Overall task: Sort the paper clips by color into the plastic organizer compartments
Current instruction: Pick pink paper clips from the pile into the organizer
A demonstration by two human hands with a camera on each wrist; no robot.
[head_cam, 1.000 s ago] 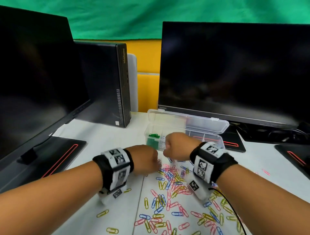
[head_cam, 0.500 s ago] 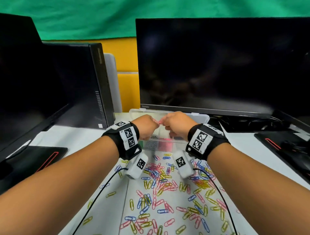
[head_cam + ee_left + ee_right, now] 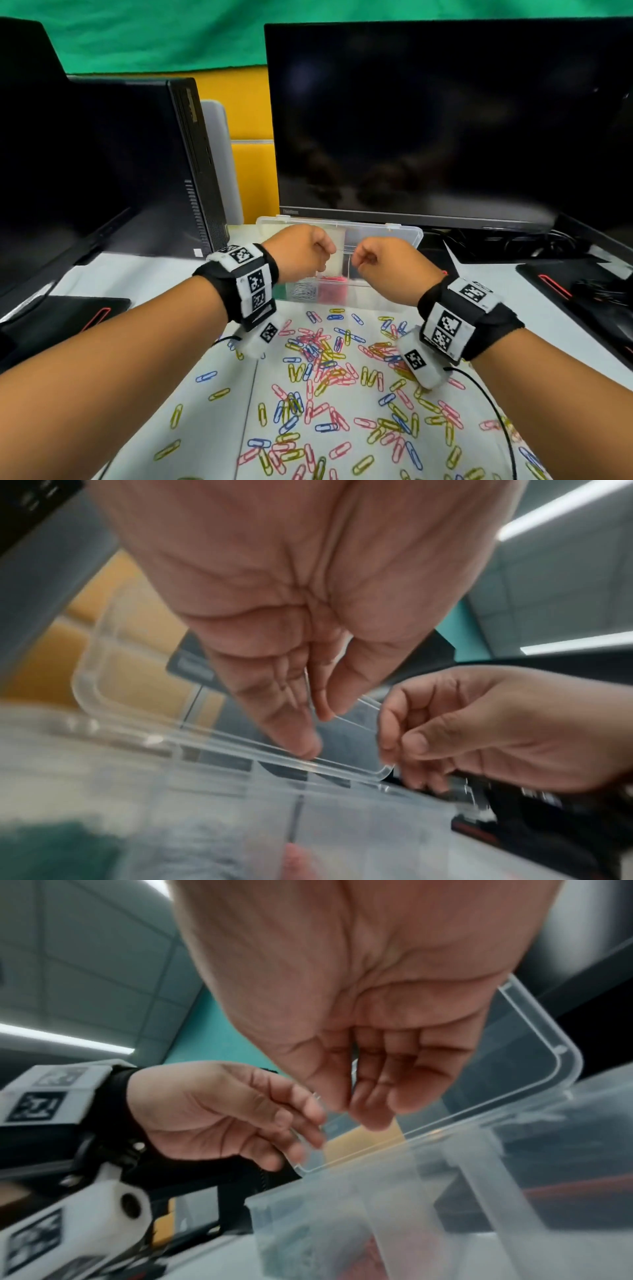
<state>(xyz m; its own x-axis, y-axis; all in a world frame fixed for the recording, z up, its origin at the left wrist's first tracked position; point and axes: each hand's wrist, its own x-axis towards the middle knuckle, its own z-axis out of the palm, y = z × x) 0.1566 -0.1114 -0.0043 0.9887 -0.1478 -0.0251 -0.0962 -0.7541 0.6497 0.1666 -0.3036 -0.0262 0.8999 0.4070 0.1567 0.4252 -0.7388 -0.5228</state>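
Both hands are up over the organizer with their fingers curled in. The left hand [image 3: 301, 255] has its thumb and fingers [image 3: 294, 723] pinched together, and from the left wrist view there's a thin clear plastic edge running right at the tips, though I honestly can't tell if it's gripping that strip or just sitting in front of it. Same deal with the right hand [image 3: 390, 263]: fingers [image 3: 373, 1096] bunched toward the thumb, close to the lid's edge, and whatever is between them is too small and blurry to make out. The two hands are near each other but not touching, knuckles facing inward.

Right under them is the plastic organizer [image 3: 342, 298], clear, sitting toward the far edge of the worktop [image 3: 137, 294], roughly in the middle, just in front of the big monitor [image 3: 428, 130]. Its lid [image 3: 404, 236] is flipped open and leaning back toward the monitor. You can see compartments with stuff in them: green at the left end, a silvery batch [image 3: 303, 291] next, then pink/red ones [image 3: 332, 291] beside that.

The loose paper clips [image 3: 329, 377] are scattered all over the near half of the worktop, yellow, blue and pink mixed together, thickest just in front of the organizer and thinning out toward the left.

Off to the far left there's a dark PC tower [image 3: 164, 164] and a second monitor [image 3: 41, 171] at the left edge.
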